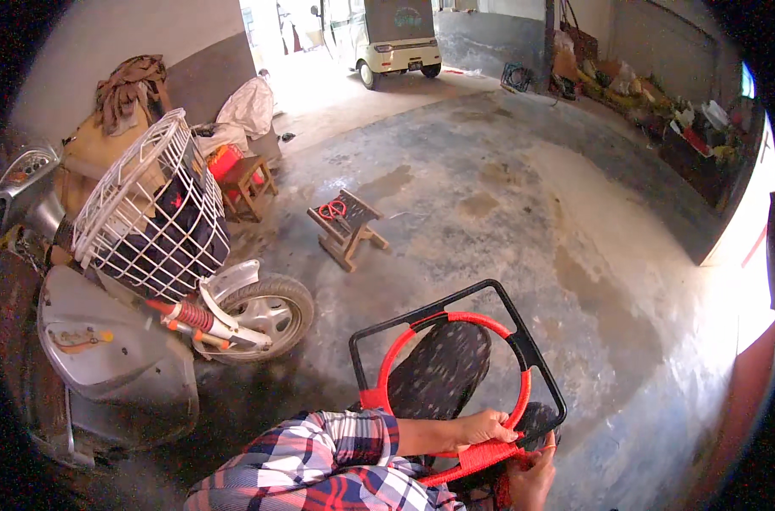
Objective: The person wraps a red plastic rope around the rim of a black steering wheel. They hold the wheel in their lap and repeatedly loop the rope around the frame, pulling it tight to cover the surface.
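Across my lap lies a black square frame [503,308] with a ring [393,349] fixed inside it. Red cord covers much of the ring, and part of its right side shows black. My left hand [487,428] is closed on the ring near the frame's lower right corner, next to a wide red-wrapped band [481,456]. Just below, my right hand [532,477] has its fingers closed at the corner, where a red cord seems to run; a red strand hangs beside it. Its fingertips are partly hidden.
A small wooden stool [351,223] ahead carries red-handled scissors [332,209]. To the left stands a scooter [106,341] with a white wire basket [162,213] and front wheel. A three-wheeled vehicle [400,43] is at the doorway. Piled goods [626,85] line the right wall.
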